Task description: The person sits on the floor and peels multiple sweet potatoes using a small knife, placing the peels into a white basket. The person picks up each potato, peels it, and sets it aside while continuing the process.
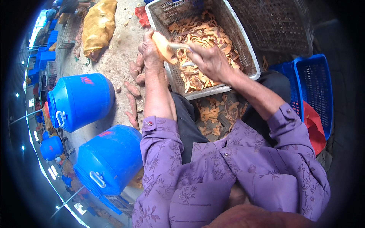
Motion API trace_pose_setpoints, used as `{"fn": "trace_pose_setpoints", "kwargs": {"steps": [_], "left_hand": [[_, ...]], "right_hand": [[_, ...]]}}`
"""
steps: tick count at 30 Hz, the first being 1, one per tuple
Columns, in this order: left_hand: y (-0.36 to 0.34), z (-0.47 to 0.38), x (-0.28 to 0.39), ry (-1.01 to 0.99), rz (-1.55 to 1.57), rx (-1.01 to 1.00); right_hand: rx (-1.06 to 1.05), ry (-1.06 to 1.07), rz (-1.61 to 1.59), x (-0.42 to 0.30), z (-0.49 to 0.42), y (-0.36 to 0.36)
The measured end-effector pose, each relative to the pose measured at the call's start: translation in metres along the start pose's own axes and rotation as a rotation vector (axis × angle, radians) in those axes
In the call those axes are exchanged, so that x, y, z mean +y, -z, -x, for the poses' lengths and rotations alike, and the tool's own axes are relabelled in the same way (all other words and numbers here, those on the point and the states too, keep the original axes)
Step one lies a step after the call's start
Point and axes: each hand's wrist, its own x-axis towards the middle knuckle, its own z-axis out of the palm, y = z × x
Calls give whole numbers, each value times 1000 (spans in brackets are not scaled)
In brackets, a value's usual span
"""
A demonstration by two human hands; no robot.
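My left hand (pixel 149 47) grips a peeled orange sweet potato (pixel 164 48) over the left rim of a plastic crate (pixel 198 91). In my right hand (pixel 212 61) is a peeling tool (pixel 178 45), its pale end against the sweet potato; motion blur hides its exact shape. Orange and reddish peelings (pixel 196 78) fill the bottom of the crate beneath both hands. Several unpeeled, pink-skinned sweet potatoes (pixel 132 89) lie on the concrete floor left of my left forearm.
Two large blue plastic barrels (pixel 85 98) (pixel 114 158) stand at my left. Farther up lies a yellow woven sack (pixel 99 25). A blue crate (pixel 315 91) with red material (pixel 312 125) is at my right, below a dark mesh crate (pixel 273 25). Peelings (pixel 212 114) litter the floor between my legs.
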Motion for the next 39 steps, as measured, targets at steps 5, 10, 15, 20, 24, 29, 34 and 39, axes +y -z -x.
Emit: {"fn": "trace_pose_setpoints", "kwargs": {"steps": [5, 10, 15, 20, 24, 29, 34, 39], "left_hand": [[30, -39, -18, 139, 449, -150], [14, -21, -14, 296, 486, -273], [1, -7, -16, 289, 607, -540], [-20, 1, -25, 29, 369, -269], [-17, 10, -21, -100, 298, -228], [4, -13, -23, -23, 359, -124], [-9, 0, -14, 117, 454, -272], [-31, 6, -22, 78, 390, -224]], "right_hand": [[59, 188, 206, 1, 41, 5], [182, 54, 67, 13, 14, 15], [213, -12, 91, 4, -14, 14], [193, -71, 102, 5, -35, 13], [162, 55, 236, 14, -30, 3], [-36, 46, 90, -6, 28, 14], [157, 42, 64, 4, 8, 21], [238, 30, 142, 17, -23, 13]]}}
